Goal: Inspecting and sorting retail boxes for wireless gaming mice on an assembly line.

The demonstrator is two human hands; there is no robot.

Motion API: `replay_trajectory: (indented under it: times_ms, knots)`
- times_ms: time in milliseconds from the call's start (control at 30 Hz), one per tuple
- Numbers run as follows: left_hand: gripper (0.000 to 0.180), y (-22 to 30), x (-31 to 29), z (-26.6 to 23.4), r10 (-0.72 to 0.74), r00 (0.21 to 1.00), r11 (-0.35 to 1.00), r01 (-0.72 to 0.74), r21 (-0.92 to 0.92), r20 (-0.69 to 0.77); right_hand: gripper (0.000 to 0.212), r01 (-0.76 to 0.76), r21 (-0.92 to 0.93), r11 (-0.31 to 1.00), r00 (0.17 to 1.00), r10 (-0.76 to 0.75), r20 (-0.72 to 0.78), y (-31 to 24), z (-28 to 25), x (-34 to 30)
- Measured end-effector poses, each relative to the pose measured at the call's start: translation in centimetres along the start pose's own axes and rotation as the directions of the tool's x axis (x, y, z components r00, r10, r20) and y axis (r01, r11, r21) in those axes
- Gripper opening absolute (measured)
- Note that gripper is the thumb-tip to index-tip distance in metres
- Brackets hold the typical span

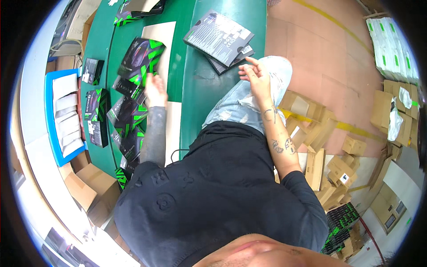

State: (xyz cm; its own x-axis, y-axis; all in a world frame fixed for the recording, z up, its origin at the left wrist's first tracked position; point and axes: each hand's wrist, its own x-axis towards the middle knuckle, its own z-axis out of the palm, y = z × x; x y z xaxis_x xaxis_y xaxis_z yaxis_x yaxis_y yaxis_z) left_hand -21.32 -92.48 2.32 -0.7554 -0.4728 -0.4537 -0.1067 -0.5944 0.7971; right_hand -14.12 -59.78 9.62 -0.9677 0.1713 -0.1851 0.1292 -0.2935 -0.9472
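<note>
My left hand (155,91), smeared by motion, is at the lower edge of a black and green product box (141,60). Whether its fingers grip that box I cannot tell. Several similar boxes (124,109) lie overlapping in a row beside my left forearm. My right hand (256,75) hovers above my jeans-covered leg, fingers loosely bent and apart, with nothing in it. Close to its fingertips, a flat box with a printed grey back (219,38) rests askew on a darker box (242,55) on the green table (195,66).
More black and green boxes (95,104) stand along the table's left part. Beyond them is a blue-rimmed tray (50,111) with pale packets. An open carton (91,187) sits at lower left. Brown cartons (311,120) and stacked black-green boxes (340,222) occupy the floor at right.
</note>
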Motion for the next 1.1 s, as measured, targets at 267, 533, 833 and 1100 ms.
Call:
replay_trajectory:
  times_ms: [267, 533, 833, 1100]
  knots:
    - [0.075, -4.1, -1.7, 13.7, -0.062, 0.89, 0.775, -0.242, 0.584, 0.452, 0.051, -0.182, -0.054, 0.982, 0.977, 0.174, -0.124, 1.3, -0.3, 3.4]
    - [0.065, 0.7, -9.6, 14.2, 0.283, 0.491, 0.839, -0.543, 0.035, 0.824, 0.095, -0.42, 0.505, 0.754, 0.887, 0.222, 0.405, 1.1, -1.6, 2.0]
    - [0.041, 4.2, -11.8, 15.7, 0.053, 0.086, 0.808, -0.589, 0.008, 0.995, 0.069, -0.175, 0.559, 0.811, 0.97, 0.24, -0.044, -4.3, -3.2, -0.9]
    - [0.039, 1.3, -14.5, 19.7, 0.184, 0.11, 0.3, -0.953, 0.051, 0.977, 0.068, 0.32, 0.013, 0.947, 0.947, -0.32, -0.01, -5.0, -2.4, -2.2]
